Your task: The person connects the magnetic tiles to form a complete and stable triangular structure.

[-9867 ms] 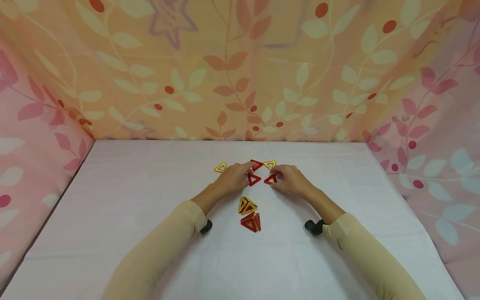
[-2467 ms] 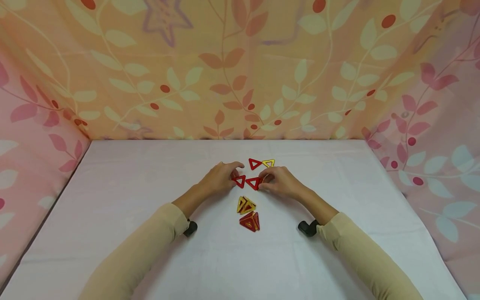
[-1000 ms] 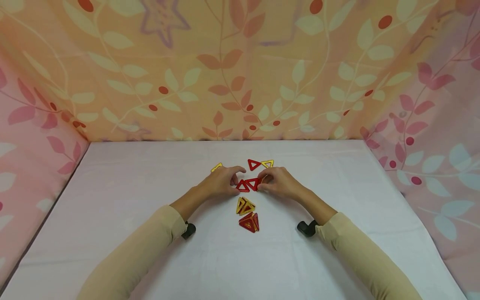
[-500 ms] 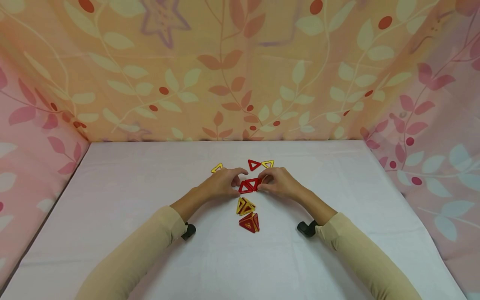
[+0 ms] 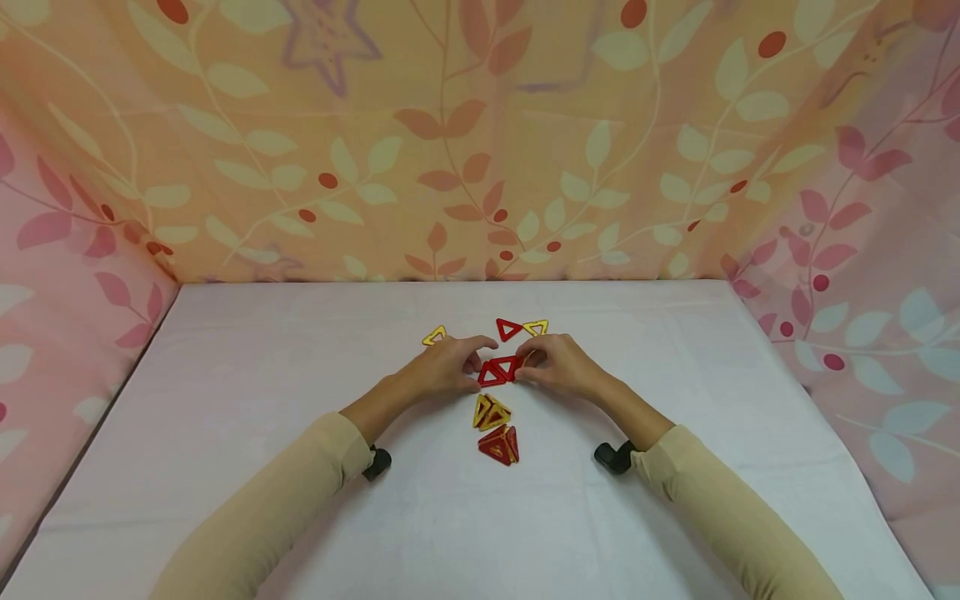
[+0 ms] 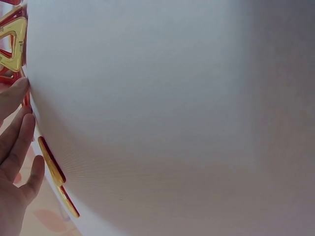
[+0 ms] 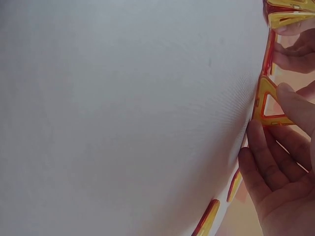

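Observation:
Near the middle of the table my left hand (image 5: 442, 367) pinches a red triangular tile (image 5: 492, 384) with thumb and fingertips, its index finger raised. My right hand (image 5: 558, 362) pinches a second triangular tile (image 5: 504, 359) by its right side. The two lie edge to edge. The second tile looks red from the head but yellow in the right wrist view, where my thumb (image 7: 293, 105) lies over its face. Parts of both tiles are hidden by my fingers.
Closer to me sit a yellow cluster of tiles (image 5: 495, 423) and a red cluster (image 5: 495, 450). Behind my hands lie a loose red triangle (image 5: 499, 330) and a yellow triangle (image 5: 536, 323), corners meeting. Another yellow triangle (image 5: 432, 334) is partly behind my left hand.
My hands have shifted left since the oldest frame. The left red tile has turned and moved right against the other tile. In the last half second almost nothing has moved.

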The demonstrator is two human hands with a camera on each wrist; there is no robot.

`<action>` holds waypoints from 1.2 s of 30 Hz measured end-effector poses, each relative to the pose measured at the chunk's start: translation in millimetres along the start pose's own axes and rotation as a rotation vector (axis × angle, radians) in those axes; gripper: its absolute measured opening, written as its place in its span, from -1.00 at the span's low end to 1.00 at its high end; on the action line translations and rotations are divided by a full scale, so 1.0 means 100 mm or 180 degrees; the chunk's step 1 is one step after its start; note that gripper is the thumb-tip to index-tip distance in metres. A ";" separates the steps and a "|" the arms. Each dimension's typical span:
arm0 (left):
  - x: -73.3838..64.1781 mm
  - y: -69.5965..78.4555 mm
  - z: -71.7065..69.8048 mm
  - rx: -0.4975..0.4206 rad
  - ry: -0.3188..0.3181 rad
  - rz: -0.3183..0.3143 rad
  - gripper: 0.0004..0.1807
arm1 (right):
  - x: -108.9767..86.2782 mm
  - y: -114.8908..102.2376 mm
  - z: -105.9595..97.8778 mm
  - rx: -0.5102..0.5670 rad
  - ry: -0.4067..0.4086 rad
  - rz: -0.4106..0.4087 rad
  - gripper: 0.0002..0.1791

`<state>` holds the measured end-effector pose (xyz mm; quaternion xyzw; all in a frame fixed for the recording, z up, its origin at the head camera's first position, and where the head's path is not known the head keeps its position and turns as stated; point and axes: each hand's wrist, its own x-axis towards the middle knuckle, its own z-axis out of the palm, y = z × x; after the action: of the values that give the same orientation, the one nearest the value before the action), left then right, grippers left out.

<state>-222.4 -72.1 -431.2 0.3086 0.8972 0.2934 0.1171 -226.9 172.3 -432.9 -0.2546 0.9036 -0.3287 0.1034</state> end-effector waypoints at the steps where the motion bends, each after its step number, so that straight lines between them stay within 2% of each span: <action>1: 0.00 0.00 0.00 0.0018 0.0006 0.0013 -0.28 | 0.00 0.00 0.00 0.0001 0.0003 -0.0007 -0.68; 17: -0.04 0.04 -0.05 0.0055 0.0063 0.0181 -0.29 | 0.02 0.00 0.00 -0.0015 -0.0002 -0.0008 -0.69; 23: -0.03 0.06 -0.06 -0.0004 0.0114 0.0273 -0.31 | 0.02 0.00 0.01 -0.0019 -0.0001 0.0007 -0.69; 36: 0.03 0.10 -0.07 -0.0245 0.0192 0.0259 -0.41 | 0.02 -0.01 0.01 -0.0018 0.0033 -0.0073 -0.69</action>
<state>-222.6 -66.9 -419.4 0.3311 0.8751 0.3414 0.0897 -228.4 170.4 -432.9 -0.2635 0.9020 -0.3287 0.0942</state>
